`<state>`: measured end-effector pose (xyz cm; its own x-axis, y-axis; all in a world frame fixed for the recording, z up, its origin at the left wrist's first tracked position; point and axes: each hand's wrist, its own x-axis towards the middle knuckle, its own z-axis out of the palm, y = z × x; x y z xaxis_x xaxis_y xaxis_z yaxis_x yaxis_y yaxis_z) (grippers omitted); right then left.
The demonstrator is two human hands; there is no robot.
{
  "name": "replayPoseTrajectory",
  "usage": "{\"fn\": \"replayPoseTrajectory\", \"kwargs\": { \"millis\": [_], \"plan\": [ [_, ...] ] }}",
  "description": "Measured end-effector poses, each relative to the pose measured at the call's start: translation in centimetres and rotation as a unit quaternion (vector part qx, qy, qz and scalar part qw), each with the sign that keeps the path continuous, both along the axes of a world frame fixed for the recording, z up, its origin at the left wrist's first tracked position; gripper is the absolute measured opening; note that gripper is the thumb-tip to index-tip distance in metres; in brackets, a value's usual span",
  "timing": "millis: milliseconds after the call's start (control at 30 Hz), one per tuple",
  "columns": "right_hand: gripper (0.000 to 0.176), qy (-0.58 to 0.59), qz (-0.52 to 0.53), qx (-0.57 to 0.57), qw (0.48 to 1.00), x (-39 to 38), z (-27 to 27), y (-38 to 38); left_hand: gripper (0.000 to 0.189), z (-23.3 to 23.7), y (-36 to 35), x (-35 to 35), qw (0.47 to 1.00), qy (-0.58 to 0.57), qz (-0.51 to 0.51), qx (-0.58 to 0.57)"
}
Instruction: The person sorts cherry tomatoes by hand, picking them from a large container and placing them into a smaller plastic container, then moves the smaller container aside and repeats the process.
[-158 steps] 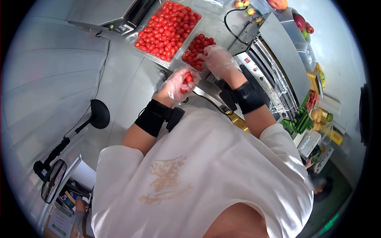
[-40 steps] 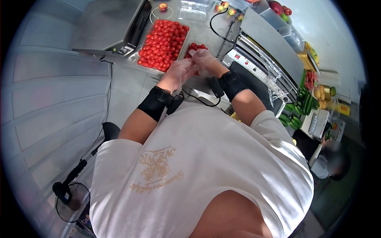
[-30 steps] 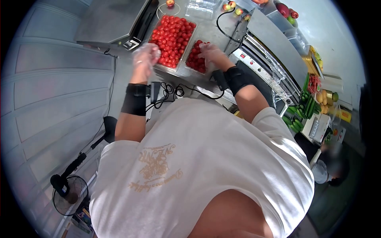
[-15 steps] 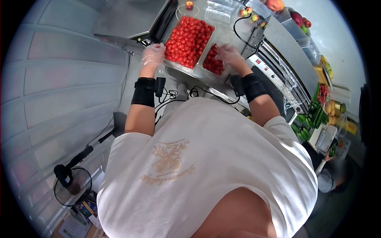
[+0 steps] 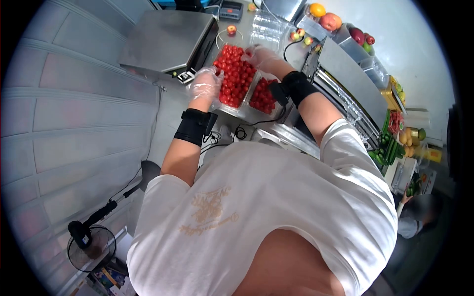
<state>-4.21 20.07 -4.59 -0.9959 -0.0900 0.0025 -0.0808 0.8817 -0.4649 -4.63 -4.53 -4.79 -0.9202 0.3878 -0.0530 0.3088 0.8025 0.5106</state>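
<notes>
Red tomatoes (image 5: 236, 74) sit in the big tray (image 5: 220, 104), where I see the right hand (image 5: 261, 55) has moved off the small punnet (image 5: 263, 96) to join the left hand (image 5: 206, 85) at its rims; whether either grips, I cannot tell.

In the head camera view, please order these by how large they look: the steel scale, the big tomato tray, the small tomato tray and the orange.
1. steel scale
2. big tomato tray
3. small tomato tray
4. orange
The orange lies farthest from the camera, so it may look smaller than it really is.

small tray (image 5: 261, 97) half under r. forearm (image 5: 316, 106), co-worker (image 5: 414, 222) blurred
</notes>
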Motion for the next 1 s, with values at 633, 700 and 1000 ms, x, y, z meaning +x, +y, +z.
{"fn": "replayPoseTrajectory", "kwargs": {
  "millis": [633,700,1000],
  "plan": [
    [0.026,-0.066,0.13,0.063,0.987,-4.6,-2.7,-2.2,0.024,-1.2,4.0,-2.9,0.979,0.051,-0.163,-0.109],
    [0.031,-0.084,0.12,0.069,0.987,-4.4,-2.4,-2.4,0.019,-0.6,4.2,-2.8,0.98,0.038,-0.161,-0.109],
    [0.028,-0.072,0.103,0.06,0.99,-3.8,-2.3,-2.5,0.046,0.3,4.3,-2.6,0.976,0.054,-0.178,-0.118]
  ]
}}
